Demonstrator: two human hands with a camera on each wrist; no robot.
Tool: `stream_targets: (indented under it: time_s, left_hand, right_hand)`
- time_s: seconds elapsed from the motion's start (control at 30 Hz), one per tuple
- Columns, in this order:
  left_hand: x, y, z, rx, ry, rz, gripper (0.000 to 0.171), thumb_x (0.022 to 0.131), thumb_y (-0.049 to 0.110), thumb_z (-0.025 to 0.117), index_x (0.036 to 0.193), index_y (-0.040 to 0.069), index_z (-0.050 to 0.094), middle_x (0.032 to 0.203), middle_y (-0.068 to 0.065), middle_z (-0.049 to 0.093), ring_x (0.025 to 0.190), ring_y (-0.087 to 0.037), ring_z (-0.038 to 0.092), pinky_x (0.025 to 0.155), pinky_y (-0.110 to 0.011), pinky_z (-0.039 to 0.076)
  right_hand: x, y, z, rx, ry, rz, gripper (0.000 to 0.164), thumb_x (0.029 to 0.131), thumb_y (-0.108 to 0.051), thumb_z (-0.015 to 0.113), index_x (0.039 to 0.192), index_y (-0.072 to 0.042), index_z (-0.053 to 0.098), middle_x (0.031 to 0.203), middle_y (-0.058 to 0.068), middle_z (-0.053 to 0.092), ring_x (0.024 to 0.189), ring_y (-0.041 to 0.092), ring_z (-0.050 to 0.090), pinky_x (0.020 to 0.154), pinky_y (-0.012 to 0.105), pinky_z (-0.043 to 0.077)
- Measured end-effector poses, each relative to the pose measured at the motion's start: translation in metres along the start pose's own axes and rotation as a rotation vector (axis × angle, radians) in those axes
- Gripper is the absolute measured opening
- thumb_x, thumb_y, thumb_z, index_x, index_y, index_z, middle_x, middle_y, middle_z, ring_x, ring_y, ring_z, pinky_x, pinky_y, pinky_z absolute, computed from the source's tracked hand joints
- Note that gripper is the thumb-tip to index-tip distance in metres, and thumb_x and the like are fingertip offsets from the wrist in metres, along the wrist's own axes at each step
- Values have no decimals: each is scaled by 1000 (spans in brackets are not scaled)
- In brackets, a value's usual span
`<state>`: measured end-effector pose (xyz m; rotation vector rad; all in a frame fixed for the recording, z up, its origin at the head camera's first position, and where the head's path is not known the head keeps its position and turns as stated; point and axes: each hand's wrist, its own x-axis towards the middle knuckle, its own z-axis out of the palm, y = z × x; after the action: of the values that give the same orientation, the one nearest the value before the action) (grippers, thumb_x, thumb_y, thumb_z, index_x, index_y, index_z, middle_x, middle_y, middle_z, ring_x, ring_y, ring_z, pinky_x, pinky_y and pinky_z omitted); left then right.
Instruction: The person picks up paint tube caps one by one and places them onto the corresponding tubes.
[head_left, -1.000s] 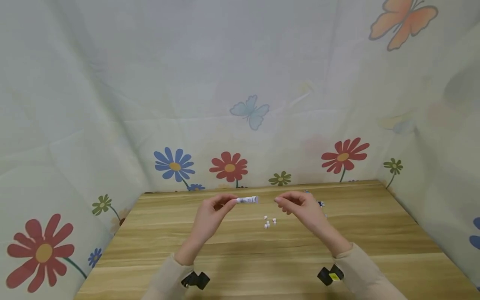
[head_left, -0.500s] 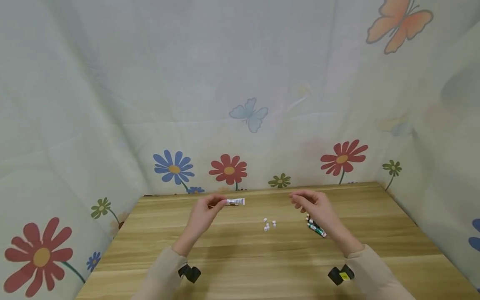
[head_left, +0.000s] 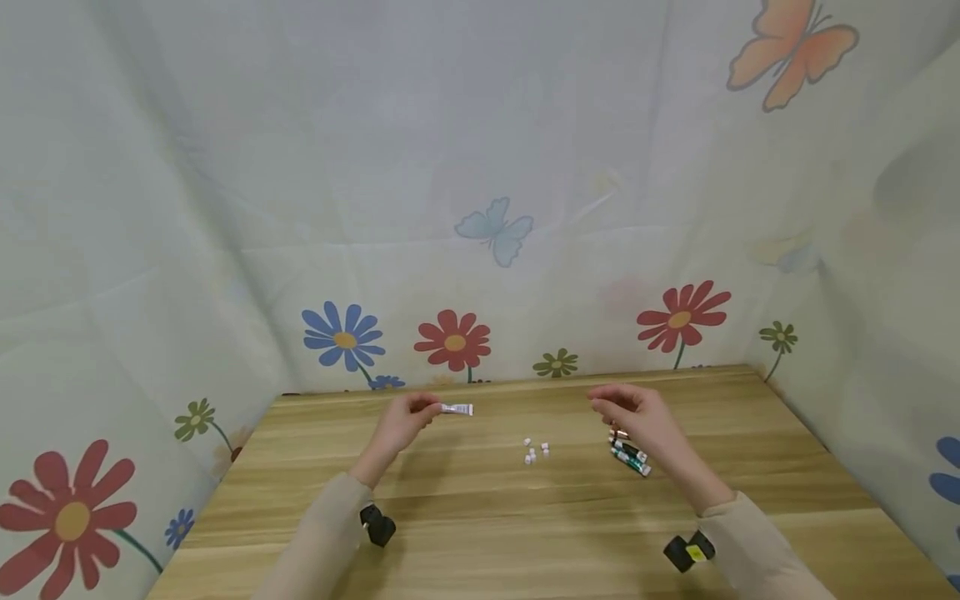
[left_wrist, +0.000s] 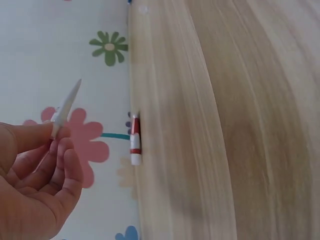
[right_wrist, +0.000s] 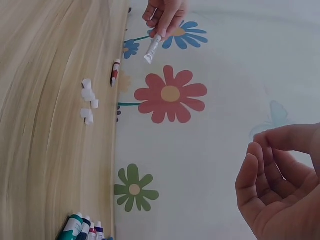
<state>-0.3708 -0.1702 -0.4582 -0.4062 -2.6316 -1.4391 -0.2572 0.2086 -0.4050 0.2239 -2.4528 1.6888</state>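
Observation:
In the head view my left hand [head_left: 402, 422] is raised over the far left part of the table. Its thumb and fingertips pinch one end of a small white paint tube [head_left: 457, 409], whose flat end points right. A red-and-white tube [left_wrist: 135, 142] lies on the table below that hand. My right hand [head_left: 632, 413] hovers at the right with fingers loosely curled. Its thumb and fingertips meet, and nothing shows between them in the right wrist view. Under it lie several paint tubes, among them a green one [head_left: 632, 462] and a dark one [head_left: 630, 451].
Several small white pieces [head_left: 532, 455] lie scattered mid-table between the hands; their kind is too small to tell. The wooden table [head_left: 510, 533] ends at a flowered cloth backdrop [head_left: 495, 150], which also hangs at both sides.
My left hand has moved left with the white tube, away from the middle. My right hand has drawn back to the right, and the tubes below it have come into view.

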Motion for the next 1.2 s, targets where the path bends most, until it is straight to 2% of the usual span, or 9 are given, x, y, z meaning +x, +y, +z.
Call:
stream_targets:
  time_s: [0.23,0.37,0.6,0.77,0.97,1.13,1.2]
  left_hand:
    - [11,-12,5,25,-19,-63,16,96,12,70,104,-2,72,91,-14,70,74,-18,61,65,-29,50]
    - [17,-15,9,62,-42,-40,14,96,10,69,102,-3,72,89,-9,70,74,-19,62,66,-32,52]
    - [22,-24,19,123,-38,6,7,94,4,68,93,-2,73,85,-7,70,75,-16,62,67,-32,52]
    - [24,-30,25,166,-25,9,5,92,2,70,90,-1,73,85,-7,70,77,-17,59,71,-34,49]
    - [29,-36,26,215,-30,17,6,92,3,69,90,-2,72,87,-11,70,79,-21,59,74,-37,49]
    - [31,-40,26,231,-51,-31,8,94,4,69,91,-3,70,86,-10,66,79,-22,56,74,-36,46]
    - [32,-41,26,230,-55,-59,9,95,5,68,92,-3,70,86,-10,65,78,-21,54,72,-34,44]
  right_hand:
    - [1,7,-4,-21,-13,-4,28,101,-23,64,118,-2,70,106,11,70,87,20,64,73,27,55]
    - [2,12,-9,-50,-21,-5,30,100,-25,65,120,-3,69,107,11,70,90,20,65,74,26,55]
    - [3,18,-12,-82,-24,-1,28,99,-24,66,117,-3,69,103,13,68,93,34,63,71,27,55]
    - [5,23,-12,-98,-25,-4,23,99,-19,66,115,-3,70,102,18,68,90,34,62,69,27,55]
    - [6,26,-12,-109,-29,-2,21,99,-18,66,113,-3,70,98,12,69,85,28,61,66,27,54]
    - [7,30,-11,-140,-61,-36,21,98,-18,67,111,-1,70,98,9,70,83,21,60,66,30,53]
    - [8,33,-10,-142,-73,-46,20,98,-16,67,110,0,70,98,10,70,84,23,61,68,30,53]
